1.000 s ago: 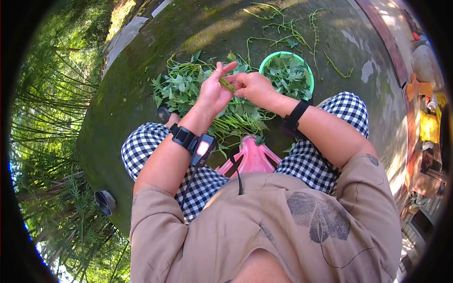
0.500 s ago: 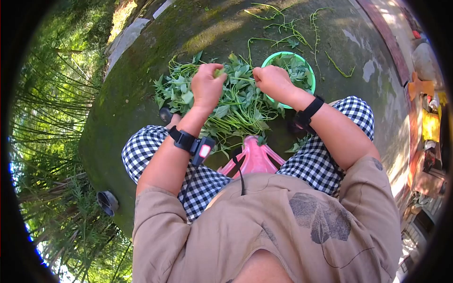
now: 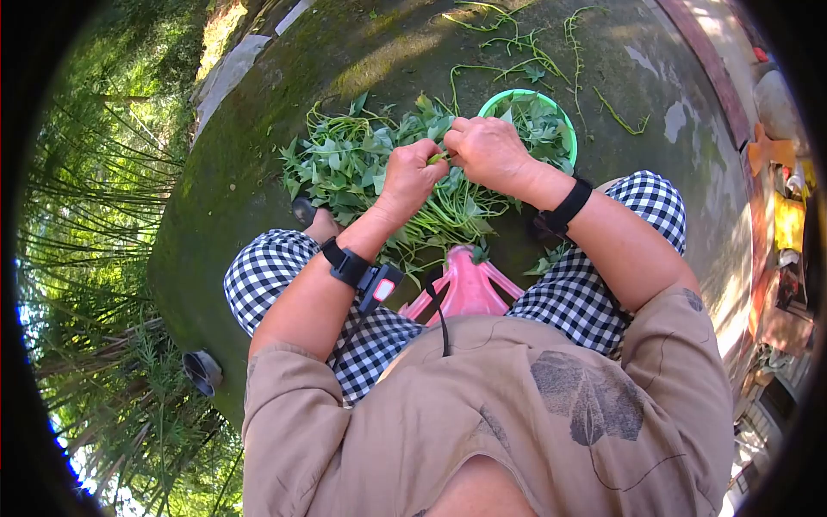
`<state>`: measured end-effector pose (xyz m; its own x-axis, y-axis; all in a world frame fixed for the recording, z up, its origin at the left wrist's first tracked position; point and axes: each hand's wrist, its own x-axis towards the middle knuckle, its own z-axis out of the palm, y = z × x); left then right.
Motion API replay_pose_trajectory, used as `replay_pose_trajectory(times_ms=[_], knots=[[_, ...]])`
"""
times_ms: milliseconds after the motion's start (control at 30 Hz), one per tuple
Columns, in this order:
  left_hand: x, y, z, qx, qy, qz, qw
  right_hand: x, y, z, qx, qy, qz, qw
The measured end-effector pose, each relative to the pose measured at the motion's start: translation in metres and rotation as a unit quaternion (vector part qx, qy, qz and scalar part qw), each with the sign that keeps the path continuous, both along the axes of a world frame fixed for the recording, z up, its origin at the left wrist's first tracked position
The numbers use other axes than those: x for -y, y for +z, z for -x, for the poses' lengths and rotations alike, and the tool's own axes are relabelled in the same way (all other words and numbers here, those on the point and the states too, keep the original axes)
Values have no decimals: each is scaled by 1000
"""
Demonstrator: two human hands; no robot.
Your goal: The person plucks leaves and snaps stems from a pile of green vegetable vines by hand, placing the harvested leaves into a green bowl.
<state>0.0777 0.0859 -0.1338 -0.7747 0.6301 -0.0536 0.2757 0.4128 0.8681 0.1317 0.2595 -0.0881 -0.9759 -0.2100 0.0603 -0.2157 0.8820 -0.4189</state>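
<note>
The smooth, slender green stems point(image 3: 438, 158) are above the middle of the mossy, dark, rough ground point(image 3: 194, 246), over a tangled heap of matte green leaves and thin stalks point(image 3: 345, 164). The left hand point(image 3: 413, 178) has its fingers clamped on them; the right hand point(image 3: 494, 153) has its fingers bunched together at their right end, their grip partly hidden. The visible short length lies roughly crosswise, its long axis running from hand to hand. Just beside the right hand, a round, light-green basin point(image 3: 572, 143) with a smooth rim holds broad, pointed leaves. A glossy pink stool point(image 3: 469, 289) with splayed struts is nearer the body. Long, wiry green vines point(image 3: 519, 41) curl near the ground's far edge.
</note>
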Motion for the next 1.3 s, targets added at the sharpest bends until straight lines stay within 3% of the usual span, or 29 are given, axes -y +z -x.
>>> replay_pose_trajectory(times_ms=[67,167,267,433,533,667,700,867,1167,1300], knots=[[-1,-1,-1,57,50,-13,997,2,-1,0,30,-16,34,999],[-3,8,1,303,164,-113,932,8,-4,-3,63,-33,67,995],[-1,16,14,365,223,-185,885,10,-7,-3,88,-33,45,995],[15,30,46,375,220,-240,868,-4,-5,5,221,-72,-23,972],[33,37,68,373,225,-291,852,-17,-13,2,212,-88,-21,973],[29,48,59,254,203,-145,934,-25,-10,0,185,-84,48,978],[26,42,52,267,149,-111,946,-25,-10,0,172,-76,61,980],[11,20,17,301,3,-55,952,-19,-14,0,105,-40,103,988],[2,25,10,291,-29,-8,956,-11,-16,-1,81,-35,140,986],[-1,28,7,297,-36,-13,954,-11,-15,-4,139,-59,234,960]])
